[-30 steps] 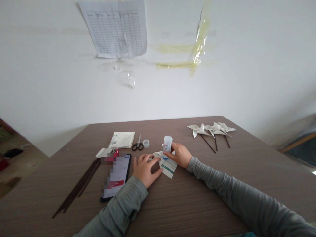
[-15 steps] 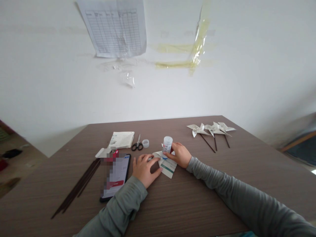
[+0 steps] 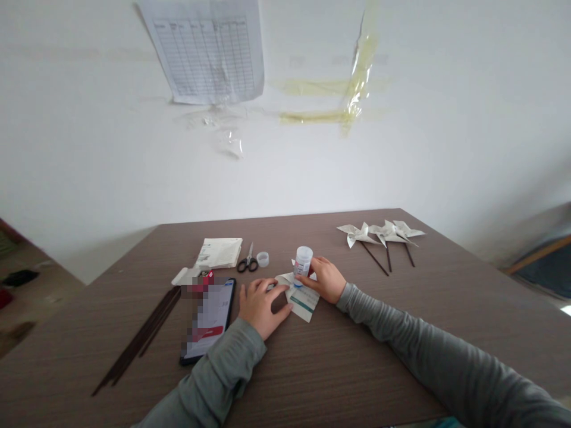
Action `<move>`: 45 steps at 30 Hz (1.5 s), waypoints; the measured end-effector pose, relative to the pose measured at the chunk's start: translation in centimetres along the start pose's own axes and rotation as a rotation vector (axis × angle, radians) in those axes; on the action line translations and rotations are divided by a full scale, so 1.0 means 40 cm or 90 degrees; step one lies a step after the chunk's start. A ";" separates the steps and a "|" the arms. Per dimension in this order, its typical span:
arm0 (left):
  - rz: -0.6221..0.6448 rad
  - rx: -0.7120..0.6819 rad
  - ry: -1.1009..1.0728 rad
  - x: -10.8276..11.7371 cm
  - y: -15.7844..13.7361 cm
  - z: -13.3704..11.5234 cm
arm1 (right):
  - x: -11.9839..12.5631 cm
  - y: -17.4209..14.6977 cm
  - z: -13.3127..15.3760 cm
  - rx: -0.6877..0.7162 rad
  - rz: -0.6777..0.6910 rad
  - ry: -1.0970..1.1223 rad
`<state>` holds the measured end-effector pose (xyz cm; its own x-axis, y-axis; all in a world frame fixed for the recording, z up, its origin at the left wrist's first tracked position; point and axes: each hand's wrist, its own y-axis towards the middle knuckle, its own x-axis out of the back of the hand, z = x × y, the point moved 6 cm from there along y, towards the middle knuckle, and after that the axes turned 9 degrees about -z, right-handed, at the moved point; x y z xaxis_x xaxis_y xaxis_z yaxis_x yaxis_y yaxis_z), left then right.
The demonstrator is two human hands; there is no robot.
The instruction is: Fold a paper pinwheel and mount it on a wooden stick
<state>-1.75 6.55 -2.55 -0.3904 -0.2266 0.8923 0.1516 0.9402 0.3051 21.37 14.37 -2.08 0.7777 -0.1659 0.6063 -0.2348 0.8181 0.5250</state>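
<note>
My right hand grips a stubby glue stick with a clear barrel and a printed label. Its lower end rests against a cut piece of printed paper on the table. To the left, my left hand lies with its fingers apart, thumb and fingertips at the paper's left edge. Part of the paper is hidden under the hands. A translucent round cap lies beyond my left hand, beside black-handled scissors.
Several paper pinwheels on dark sticks lie at the back right. At the left are a stack of paper, a phone, a small red-and-white item and several dark sticks. A wall stands behind the table.
Almost nothing differs. The glue stick has tilted or shifted very slightly to the right in my right hand; my left hand stays in place.
</note>
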 end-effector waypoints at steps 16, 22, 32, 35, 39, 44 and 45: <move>0.002 0.017 0.007 0.007 0.002 -0.012 | 0.055 -0.007 -0.047 0.014 -0.161 0.328; -0.006 0.007 -0.008 0.002 0.002 -0.003 | 0.082 -0.019 -0.045 0.098 -0.203 0.283; -0.006 0.021 0.007 0.013 0.002 -0.015 | 0.102 -0.027 -0.047 0.183 -0.238 0.197; 0.009 0.016 0.016 0.013 0.002 -0.019 | 0.111 -0.019 -0.045 0.184 -0.219 0.154; 0.015 0.023 0.024 0.009 0.002 -0.012 | 0.114 0.001 -0.052 0.147 -0.183 0.148; -0.007 -0.008 0.006 -0.001 0.000 0.003 | 0.119 0.019 -0.070 0.032 -0.170 0.208; -0.017 -0.010 0.002 -0.002 0.000 0.005 | 0.121 0.021 -0.071 0.019 -0.173 0.219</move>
<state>-1.92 6.63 -2.67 -0.3915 -0.2525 0.8848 0.1558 0.9295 0.3342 26.60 15.80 -0.41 0.9612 -0.1761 0.2122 -0.0072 0.7532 0.6577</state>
